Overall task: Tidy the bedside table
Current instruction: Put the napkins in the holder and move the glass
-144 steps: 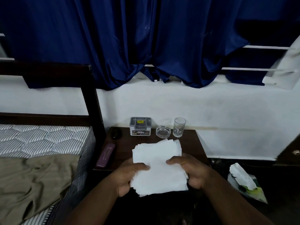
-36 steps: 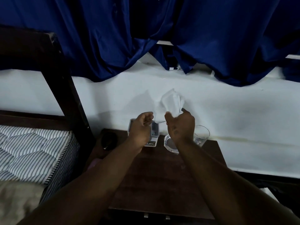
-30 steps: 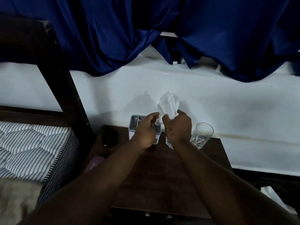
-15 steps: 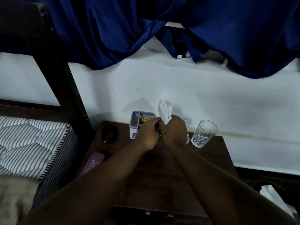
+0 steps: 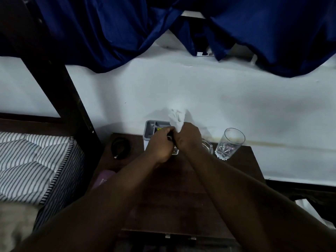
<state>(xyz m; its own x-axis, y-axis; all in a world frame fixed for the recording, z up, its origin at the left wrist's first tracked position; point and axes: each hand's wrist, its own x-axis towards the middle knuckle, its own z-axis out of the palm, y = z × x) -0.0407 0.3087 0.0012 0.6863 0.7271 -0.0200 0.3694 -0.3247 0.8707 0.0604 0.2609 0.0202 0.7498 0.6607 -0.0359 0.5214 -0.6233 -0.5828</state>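
Note:
A bunched white tissue [image 5: 176,117] sticks up above the grey and white organiser box [image 5: 152,128] at the back of the dark wooden bedside table [image 5: 174,193]. My right hand [image 5: 189,138] is shut around the tissue's lower end, over the box's right side. My left hand [image 5: 161,144] is closed beside it, fingers touching the same spot; whether it grips the tissue or the box is hidden. A glass ashtray [image 5: 207,147] peeks out behind my right wrist.
A clear drinking glass [image 5: 229,143] stands at the table's back right. A coiled black cable [image 5: 120,147] lies at the back left, a purple case [image 5: 102,180] near the left edge. Striped mattress [image 5: 27,166] and dark bedpost [image 5: 60,84] are left; blue curtains hang above.
Both hands moved from the table's front to the organiser box. The flat tissue sheets are now bunched, and they have gone lower at the box over the last second.

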